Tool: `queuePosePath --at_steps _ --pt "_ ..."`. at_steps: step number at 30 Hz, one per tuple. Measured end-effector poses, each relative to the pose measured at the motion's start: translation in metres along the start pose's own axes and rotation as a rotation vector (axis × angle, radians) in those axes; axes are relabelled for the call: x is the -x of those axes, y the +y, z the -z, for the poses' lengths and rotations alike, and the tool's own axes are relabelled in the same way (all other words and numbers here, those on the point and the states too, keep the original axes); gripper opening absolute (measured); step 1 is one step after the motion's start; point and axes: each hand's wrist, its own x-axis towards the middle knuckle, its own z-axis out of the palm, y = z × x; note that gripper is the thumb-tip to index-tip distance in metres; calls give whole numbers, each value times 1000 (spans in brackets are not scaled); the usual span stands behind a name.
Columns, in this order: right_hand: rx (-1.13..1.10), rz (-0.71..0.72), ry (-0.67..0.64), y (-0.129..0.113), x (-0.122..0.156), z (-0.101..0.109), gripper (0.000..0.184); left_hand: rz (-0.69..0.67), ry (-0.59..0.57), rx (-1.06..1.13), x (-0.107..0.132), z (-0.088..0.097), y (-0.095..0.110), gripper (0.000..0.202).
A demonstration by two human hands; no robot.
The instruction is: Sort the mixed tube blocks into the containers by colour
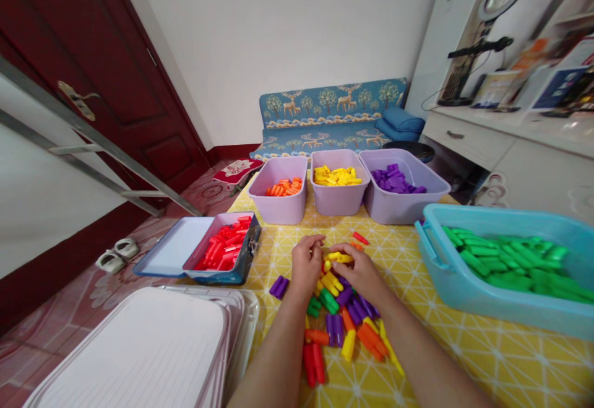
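Note:
Both hands are over a mixed pile of short plastic tube pieces in yellow, purple, green, orange and red on the table. My right hand [364, 272] has its thumb and fingers closed around yellow tube pieces [341, 258] at the top of the pile. Beside it on the left, my left hand [307, 262] is curled with its fingertips together; what they hold, if anything, is hidden. Under and between the hands are more yellow pieces [331, 283], green pieces [329, 301] and purple pieces [335, 329]. Red pieces [314, 363] lie nearest to me.
Lilac bins hold orange [277, 210], yellow [338, 200] and purple pieces [399, 207] at the back. A turquoise bin [464, 290] of green pieces stands right. At left is an open tin [248, 259] with red pieces, near stacked white lids [139, 340]. A loose red piece [361, 238] lies beyond my hands.

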Motion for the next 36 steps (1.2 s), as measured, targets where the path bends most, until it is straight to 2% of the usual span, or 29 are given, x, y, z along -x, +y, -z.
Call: queuePosePath --at_steps 6,13,15,18,21,23,27,29,31,33,36 --pt "114 125 -41 -8 1 -2 25 9 -19 -10 0 0 -1 28" --pt "137 230 -147 -7 3 -7 24 -4 -9 -93 0 0 -1 29" --pt "141 252 -137 -6 2 -6 18 1 -5 -92 0 0 -2 29" --pt "161 246 -22 -4 0 -3 16 3 13 -101 -1 -1 -2 29" --pt "132 166 110 -2 0 -2 18 5 10 -114 -1 -1 -3 29" --pt "29 43 137 -3 1 -3 21 12 9 -114 -1 -1 -3 28" --pt "-433 -221 186 -11 -4 -3 27 21 37 -114 0 0 -4 27" --pt "-649 -267 210 -21 -18 6 23 21 42 -107 -1 -1 -4 27" --pt "-714 -260 193 -35 -45 23 18 23 37 -94 -1 -1 -5 27" --pt "-601 -162 225 -55 -82 43 18 22 28 -87 -1 -1 -5 27" --pt "-290 124 393 -86 -145 68 25 16 25 -84 -1 -1 -6 27"
